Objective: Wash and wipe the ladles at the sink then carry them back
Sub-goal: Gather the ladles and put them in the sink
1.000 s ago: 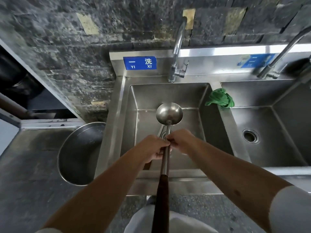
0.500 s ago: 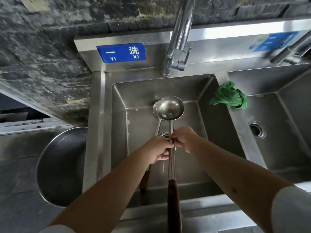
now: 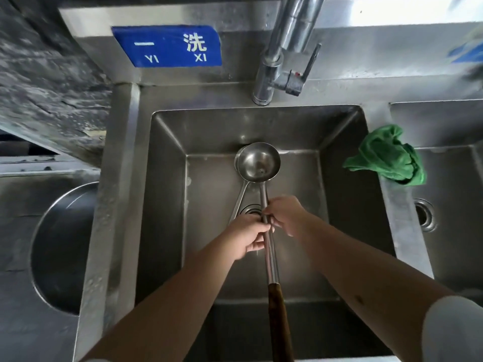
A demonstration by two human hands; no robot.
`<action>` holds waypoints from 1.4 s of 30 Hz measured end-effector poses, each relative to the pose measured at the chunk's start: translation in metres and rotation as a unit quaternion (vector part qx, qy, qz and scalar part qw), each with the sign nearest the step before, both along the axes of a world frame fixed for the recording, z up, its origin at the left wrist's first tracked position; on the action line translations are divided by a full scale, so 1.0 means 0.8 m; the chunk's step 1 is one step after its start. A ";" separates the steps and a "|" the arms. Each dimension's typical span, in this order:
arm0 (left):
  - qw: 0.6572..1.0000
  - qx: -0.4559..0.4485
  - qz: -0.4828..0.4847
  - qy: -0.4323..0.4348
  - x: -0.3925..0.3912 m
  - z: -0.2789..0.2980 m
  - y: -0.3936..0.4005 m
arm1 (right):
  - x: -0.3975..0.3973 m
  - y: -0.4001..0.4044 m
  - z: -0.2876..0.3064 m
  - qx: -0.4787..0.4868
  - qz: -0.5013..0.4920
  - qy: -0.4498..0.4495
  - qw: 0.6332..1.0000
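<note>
Far left, I see a big steel basin (image 3: 62,246) sitting beside the sink unit, and above it the blue sign (image 3: 167,46) on the backsplash. Moving in, my left hand (image 3: 248,237) has its fingers curled around the metal shafts of the two ladles (image 3: 258,160), which lie stacked over the left sink bowl (image 3: 167,205). Their cups nest one behind the other near the back of the bowl. One brown wooden handle (image 3: 279,322) runs down toward me; the lower ladle's shaft disappears under my left hand, so I cannot tell where its handle ends. Just right of that, my right hand (image 3: 286,212) pinches the upper shaft with fingertips, the two hands touching at the same spot above the drain.

The faucet (image 3: 285,48) stands behind the bowl and I see no water running. My judgement: I am at the very start of the washing step, with the ladles positioned in the sink but nothing wet yet.

Further right, a crumpled green cloth (image 3: 386,158) rests on the divider between the bowls, well apart from my hands. The next move, I think, calls for freeing my right hand to reach the faucet lever, while the left keeps both shafts steady so the cups stay under the spout.
</note>
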State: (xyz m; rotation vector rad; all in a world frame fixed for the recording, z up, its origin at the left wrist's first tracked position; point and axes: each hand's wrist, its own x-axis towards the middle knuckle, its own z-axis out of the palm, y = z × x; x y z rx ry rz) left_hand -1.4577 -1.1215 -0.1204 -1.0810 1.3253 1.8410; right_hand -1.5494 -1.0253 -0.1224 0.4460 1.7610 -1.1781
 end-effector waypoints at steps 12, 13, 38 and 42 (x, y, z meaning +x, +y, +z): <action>1.000 -0.011 -0.009 0.009 -0.022 -0.059 0.003 | -0.019 -0.004 -0.052 0.102 0.124 0.064 0.985; 1.000 -0.011 -0.006 0.009 -0.022 -0.062 0.003 | -0.020 -0.004 -0.058 0.100 0.118 0.063 0.986; 0.946 -0.282 -0.144 0.067 -0.009 0.037 -0.038 | 0.004 0.007 0.030 0.201 0.328 0.223 0.896; 0.905 -0.362 -0.201 0.100 0.006 0.092 -0.038 | 0.012 0.018 0.085 0.210 0.424 0.295 0.830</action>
